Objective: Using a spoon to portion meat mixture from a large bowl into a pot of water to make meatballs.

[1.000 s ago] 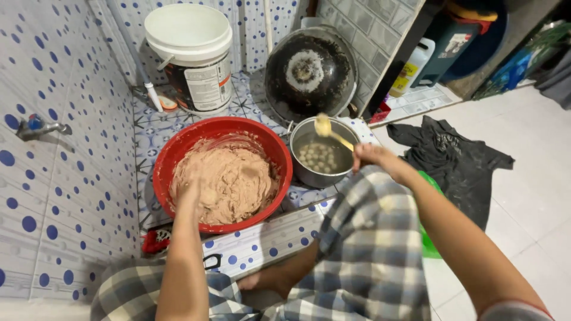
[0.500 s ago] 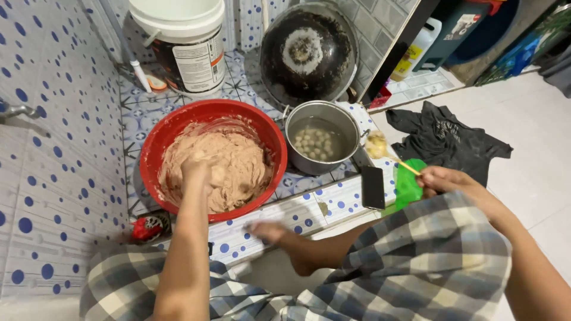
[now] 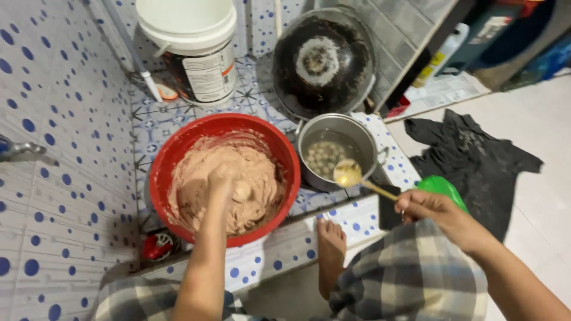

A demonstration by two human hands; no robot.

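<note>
White tiles with blue dots cover the floor and wall around you, and a low tiled ledge runs in front of your bare foot (image 3: 331, 249). Your left hand (image 3: 223, 181) is sunk in the pinkish-brown paste (image 3: 196, 178) filling the red basin (image 3: 163, 163); its grip is closed around a lump of it. Your right hand (image 3: 437, 211) pinches the handle of a metal spoon (image 3: 348, 174). The spoon's long axis points up-left, its bowl over the rim of the steel pot (image 3: 366, 134), which holds pale balls (image 3: 324, 157) in water just right of the basin.
</note>
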